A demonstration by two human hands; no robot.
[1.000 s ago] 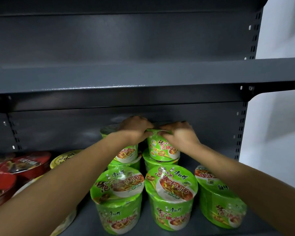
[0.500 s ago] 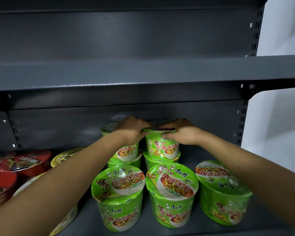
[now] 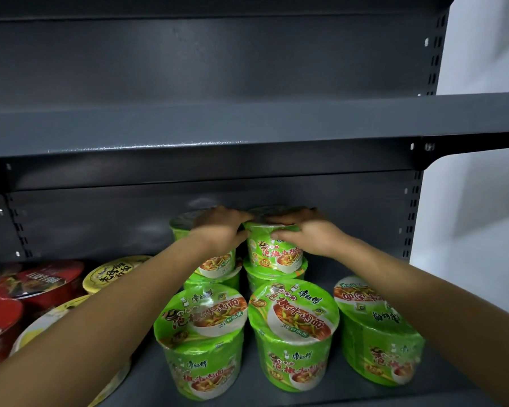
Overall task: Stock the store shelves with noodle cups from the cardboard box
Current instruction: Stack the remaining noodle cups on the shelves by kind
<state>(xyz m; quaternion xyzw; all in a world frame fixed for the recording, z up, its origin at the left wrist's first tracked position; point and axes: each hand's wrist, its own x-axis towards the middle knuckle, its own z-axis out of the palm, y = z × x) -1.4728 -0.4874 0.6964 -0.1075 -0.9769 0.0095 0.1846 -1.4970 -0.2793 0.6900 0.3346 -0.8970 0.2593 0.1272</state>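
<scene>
**A:** We're deep at the back of the shelf (image 3: 340,273), and a second tier is going up. The right hand (image 3: 312,237) has the top right cup (image 3: 276,255) by its rim, fingers curled over the lid and thumb on the front edge.

**B:** That cup sits on another green one, close to the back panel. I read this as the seating step: the cup is placed and is being squared up on its stack.

**A:** The left hand (image 3: 218,230) lies across the top left cup (image 3: 218,264), its fingers reaching to the gap between the two cups. Gripping or just steadying? I cannot tell from here.

**B:** Nearer us there's the front row (image 3: 294,333), three green cups, one tier high. Red cups (image 3: 41,284) and a yellow cup (image 3: 115,271) sit off to the left.

**A:** So what does the next move call for?

**B:** My guess is a clean release, lifting the fingers straight off so the stack isn't dragged askew. Then it's back to the cardboard box, which is out of shot. The front row looks ready for a second layer.
</scene>
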